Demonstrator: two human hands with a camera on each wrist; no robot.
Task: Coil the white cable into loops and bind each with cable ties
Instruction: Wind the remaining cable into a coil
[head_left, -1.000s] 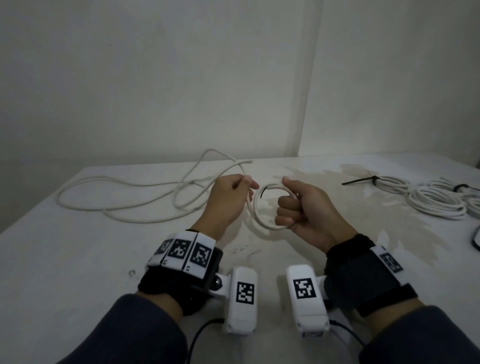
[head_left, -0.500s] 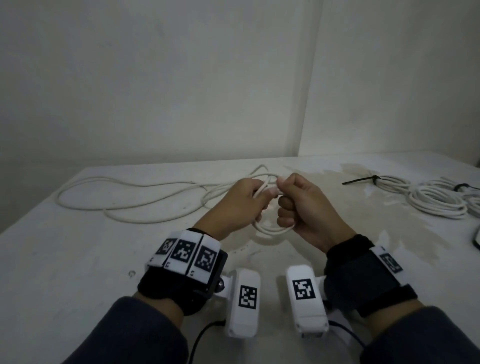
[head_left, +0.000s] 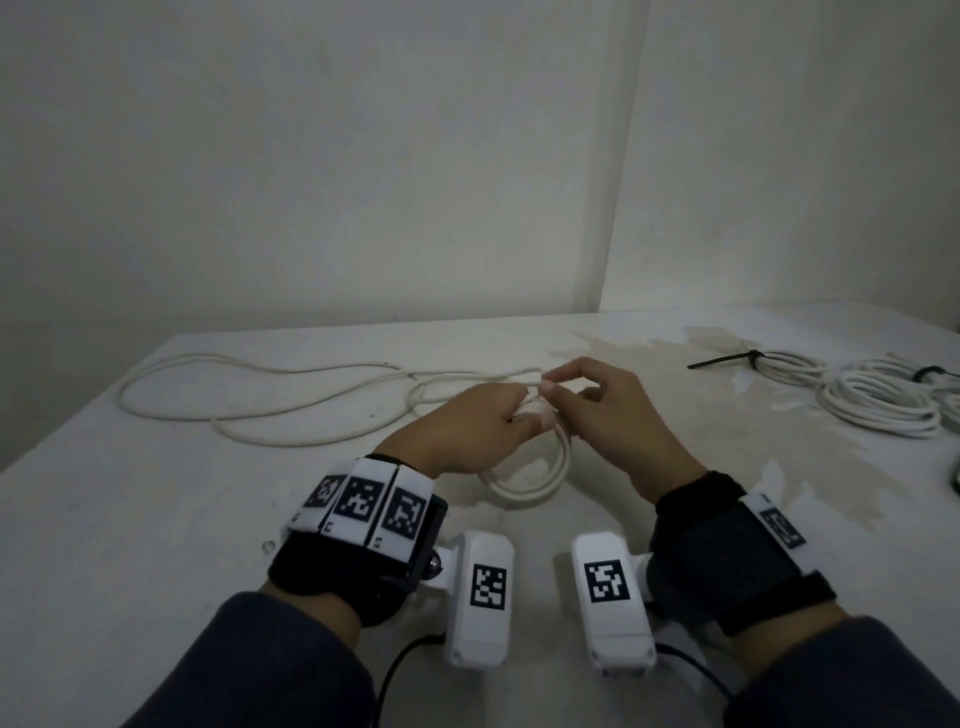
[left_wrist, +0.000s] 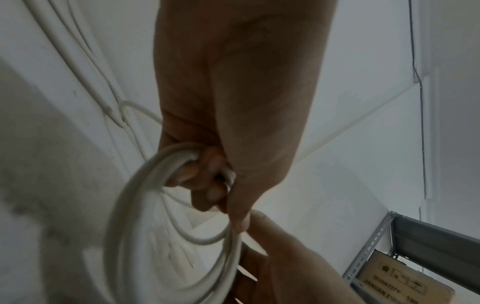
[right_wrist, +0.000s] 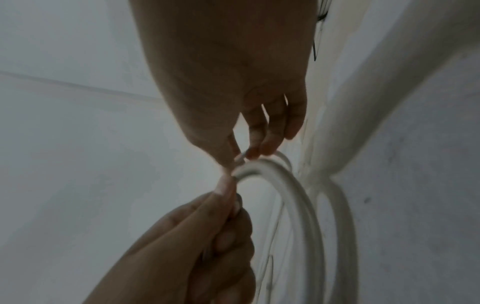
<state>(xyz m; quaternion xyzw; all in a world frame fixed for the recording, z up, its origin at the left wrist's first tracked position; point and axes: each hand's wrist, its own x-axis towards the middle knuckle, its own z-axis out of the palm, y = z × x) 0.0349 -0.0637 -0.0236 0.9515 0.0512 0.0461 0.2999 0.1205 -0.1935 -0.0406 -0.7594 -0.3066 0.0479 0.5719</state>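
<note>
Mid-task: left hand (head_left: 480, 426) grips a small coil (head_left: 524, 480) above the tabletop (head_left: 156, 519); right hand (head_left: 602, 415) pinches the cable at its top. Slack (head_left: 249, 415) uncoiled left, untied. Tied coils (head_left: 878, 410) far right.

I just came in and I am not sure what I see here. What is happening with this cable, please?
A person is coiling a white cable over a table. The left hand grips a small coil of a few loops; the right hand pinches the cable at the top of the coil. Much cable still lies loose to the left. No tie is on this coil yet. Finished coils, one with a black tie, lie at the right.
</note>
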